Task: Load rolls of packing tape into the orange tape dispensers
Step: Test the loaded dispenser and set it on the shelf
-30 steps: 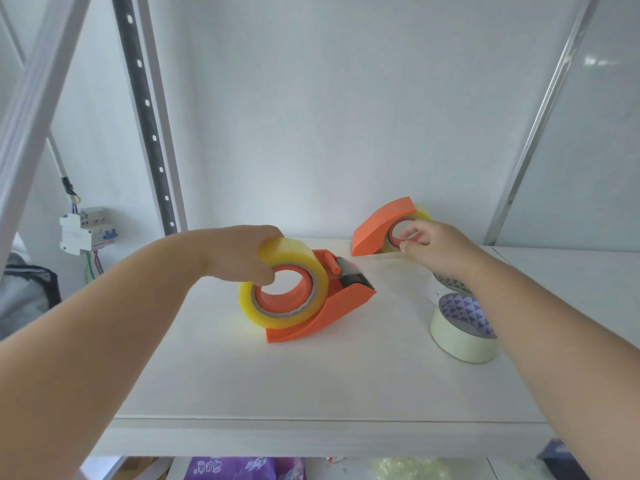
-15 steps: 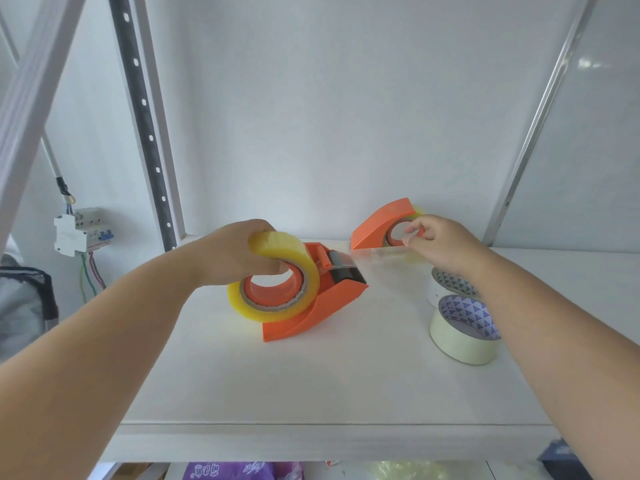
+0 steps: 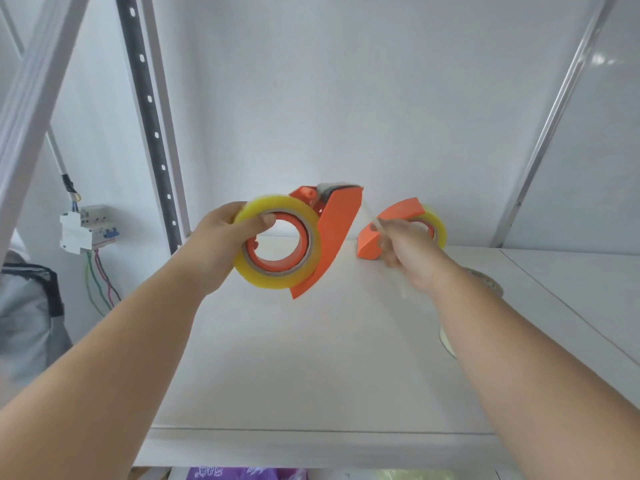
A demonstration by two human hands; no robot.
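Note:
My left hand (image 3: 221, 244) holds an orange tape dispenser (image 3: 334, 233) up above the white shelf (image 3: 311, 358), tilted with its cutter end upward. A yellowish clear tape roll (image 3: 280, 282) sits on its hub, and my thumb presses the roll's top edge. My right hand (image 3: 405, 258) pinches the free end of the clear tape strip (image 3: 367, 220), stretched from the cutter down to my fingers. A second orange dispenser (image 3: 398, 220) with its own tape roll (image 3: 434, 226) rests on the shelf at the back, behind my right hand.
Loose tape rolls (image 3: 485, 282) lie on the shelf at the right, mostly hidden by my right forearm. Metal uprights (image 3: 149, 112) frame the shelf. A breaker box (image 3: 86, 226) with wires hangs at the left. Bags show below the shelf's front edge.
My left hand has lifted the dispenser with its roll off the shelf and tilted it upright. My right hand left the far dispenser and now pulls the tape end.

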